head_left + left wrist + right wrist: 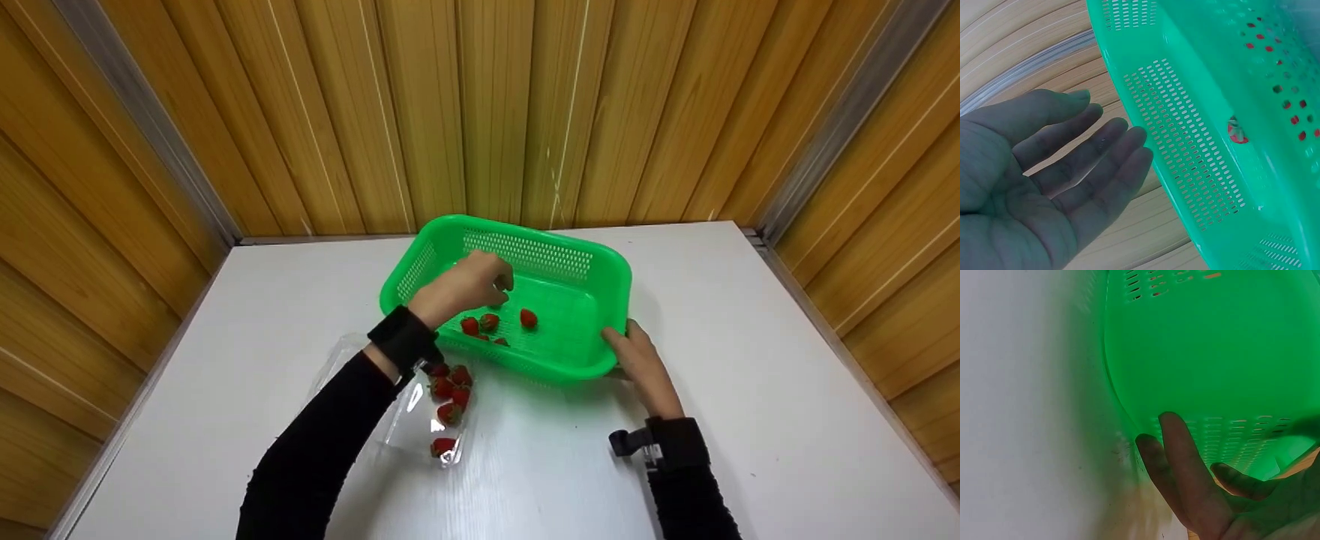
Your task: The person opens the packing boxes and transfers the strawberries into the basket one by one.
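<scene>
A green plastic basket [559, 330] with perforated walls stands on the white table. Several strawberries [529, 319] lie on its floor, mostly toward the near left. Above them hovers my left hand [469, 281], its fingers loosely bent and nothing between them; the left wrist view shows the bare palm and apart fingertips. At the basket's right end my right hand [643, 367] grips the rim, thumb on top. In the right wrist view its fingers [1182, 455] lie against the basket's outer side. More strawberries [450, 412] lie in a clear plastic tray [397, 431], partly hidden by my left arm.
The tray sits just in front of the basket's near left side. Wood-patterned walls [495, 112] close off the back and both sides of the table [540, 465]. Black bands with small cameras [630, 442] are on both wrists.
</scene>
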A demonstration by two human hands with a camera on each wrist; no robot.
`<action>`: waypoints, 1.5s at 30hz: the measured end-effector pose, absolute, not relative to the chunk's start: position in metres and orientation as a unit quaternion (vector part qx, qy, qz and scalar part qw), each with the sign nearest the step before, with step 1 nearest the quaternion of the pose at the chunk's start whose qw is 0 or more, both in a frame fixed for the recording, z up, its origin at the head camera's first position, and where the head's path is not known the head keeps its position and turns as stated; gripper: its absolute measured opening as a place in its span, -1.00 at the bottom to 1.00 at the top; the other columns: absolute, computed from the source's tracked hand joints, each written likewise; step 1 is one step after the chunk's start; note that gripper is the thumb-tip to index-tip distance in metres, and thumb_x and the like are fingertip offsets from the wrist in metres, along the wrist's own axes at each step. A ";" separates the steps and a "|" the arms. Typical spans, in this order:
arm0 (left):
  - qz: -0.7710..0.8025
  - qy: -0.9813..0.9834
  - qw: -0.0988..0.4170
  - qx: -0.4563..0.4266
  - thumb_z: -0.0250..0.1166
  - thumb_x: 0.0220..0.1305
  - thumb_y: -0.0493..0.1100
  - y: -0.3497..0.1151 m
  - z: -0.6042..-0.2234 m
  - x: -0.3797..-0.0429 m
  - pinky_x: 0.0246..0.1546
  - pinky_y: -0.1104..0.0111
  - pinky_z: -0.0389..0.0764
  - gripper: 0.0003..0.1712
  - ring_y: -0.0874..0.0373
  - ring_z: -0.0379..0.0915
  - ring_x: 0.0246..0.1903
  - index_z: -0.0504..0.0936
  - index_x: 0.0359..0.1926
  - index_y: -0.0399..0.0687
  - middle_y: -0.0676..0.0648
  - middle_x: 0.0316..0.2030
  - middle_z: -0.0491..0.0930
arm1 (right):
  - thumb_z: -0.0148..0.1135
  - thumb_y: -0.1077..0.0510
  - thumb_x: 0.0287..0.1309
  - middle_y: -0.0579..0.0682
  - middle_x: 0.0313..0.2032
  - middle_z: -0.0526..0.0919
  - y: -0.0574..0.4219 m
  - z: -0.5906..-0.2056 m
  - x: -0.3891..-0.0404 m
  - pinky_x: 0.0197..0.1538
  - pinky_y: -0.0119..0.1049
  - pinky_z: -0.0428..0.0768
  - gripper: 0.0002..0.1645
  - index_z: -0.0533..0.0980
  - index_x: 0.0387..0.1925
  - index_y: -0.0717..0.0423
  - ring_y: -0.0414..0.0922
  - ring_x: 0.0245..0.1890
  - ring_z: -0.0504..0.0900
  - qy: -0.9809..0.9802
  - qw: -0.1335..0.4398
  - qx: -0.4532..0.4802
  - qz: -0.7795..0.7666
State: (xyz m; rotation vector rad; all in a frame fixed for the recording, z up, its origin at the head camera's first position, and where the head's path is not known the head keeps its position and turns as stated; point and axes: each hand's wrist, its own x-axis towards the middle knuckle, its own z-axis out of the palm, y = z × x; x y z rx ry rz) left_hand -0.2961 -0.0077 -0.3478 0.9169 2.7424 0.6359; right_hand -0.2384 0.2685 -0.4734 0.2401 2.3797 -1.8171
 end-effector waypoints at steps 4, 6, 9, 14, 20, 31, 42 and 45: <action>0.217 0.922 0.079 0.311 0.35 0.29 -0.34 -0.015 -0.348 -0.290 -0.09 0.22 0.65 -0.78 0.01 0.63 -0.08 0.74 -0.05 -0.26 -0.18 -0.09 0.73 | -0.06 0.00 0.47 0.32 0.12 0.49 0.269 -0.473 -0.238 -0.10 -0.21 0.63 -0.36 0.19 0.37 0.34 0.07 -0.02 0.61 0.788 0.071 0.078 -0.607; 0.215 0.921 0.073 0.316 0.35 0.29 -0.35 -0.019 -0.348 -0.285 -0.10 0.22 0.65 -0.80 0.02 0.64 -0.10 0.74 -0.07 -0.26 -0.17 -0.10 0.73 | -0.07 0.00 0.48 0.32 0.14 0.49 0.269 -0.474 -0.238 -0.11 -0.21 0.63 -0.34 0.17 0.40 0.35 0.07 -0.01 0.61 0.787 0.073 0.078 -0.607; 0.217 0.918 0.070 0.324 0.36 0.30 -0.33 -0.026 -0.349 -0.274 -0.08 0.22 0.67 -0.80 0.02 0.67 -0.09 0.75 -0.06 -0.26 -0.17 -0.09 0.74 | -0.07 0.00 0.48 0.33 0.16 0.49 0.270 -0.475 -0.238 -0.12 -0.23 0.64 -0.32 0.15 0.42 0.35 0.06 -0.02 0.62 0.784 0.076 0.078 -0.611; 0.209 0.922 0.059 0.321 0.41 0.29 -0.27 -0.039 -0.348 -0.249 -0.12 0.23 0.67 -0.77 0.03 0.67 -0.04 0.76 -0.04 -0.21 -0.12 -0.07 0.75 | -0.07 0.01 0.49 0.34 0.15 0.49 0.270 -0.475 -0.239 -0.15 -0.23 0.65 -0.33 0.15 0.41 0.36 0.07 -0.03 0.62 0.784 0.074 0.077 -0.612; 0.173 0.929 0.066 0.320 0.37 0.20 -0.44 -0.053 -0.352 -0.214 -0.33 0.34 0.60 -0.84 0.13 0.63 -0.31 0.75 -0.21 -0.20 -0.06 -0.30 0.72 | -0.08 0.01 0.49 0.31 0.12 0.50 0.271 -0.475 -0.238 -0.12 -0.23 0.63 -0.36 0.17 0.38 0.36 0.04 -0.05 0.61 0.790 0.073 0.075 -0.605; 0.122 0.916 0.126 0.361 0.45 0.07 -0.43 -0.076 -0.405 -0.170 -0.42 0.40 0.54 -0.84 0.20 0.52 -0.43 0.67 -0.48 -0.13 0.00 -0.47 0.65 | -0.08 0.01 0.49 0.30 0.09 0.51 0.271 -0.475 -0.240 -0.13 -0.23 0.62 -0.37 0.19 0.37 0.36 -0.03 -0.12 0.62 0.801 0.066 0.072 -0.591; 0.144 0.919 0.163 0.328 0.46 0.02 -0.44 -0.076 -0.438 -0.164 -0.54 0.43 0.33 -0.77 0.28 0.27 -0.55 0.59 -0.54 -0.12 0.12 -0.62 0.38 | -0.07 0.00 0.48 0.29 0.09 0.51 0.271 -0.474 -0.238 -0.12 -0.24 0.62 -0.38 0.21 0.35 0.34 -0.04 -0.12 0.61 0.795 0.065 0.071 -0.599; 0.158 0.916 0.167 0.328 0.40 -0.02 -0.50 -0.075 -0.439 -0.165 -0.58 0.46 0.26 -0.73 0.30 0.20 -0.59 0.56 -0.61 -0.11 0.15 -0.66 0.28 | -0.06 -0.01 0.48 0.30 0.09 0.51 0.270 -0.474 -0.238 -0.13 -0.24 0.62 -0.38 0.21 0.35 0.35 -0.03 -0.11 0.62 0.792 0.065 0.069 -0.603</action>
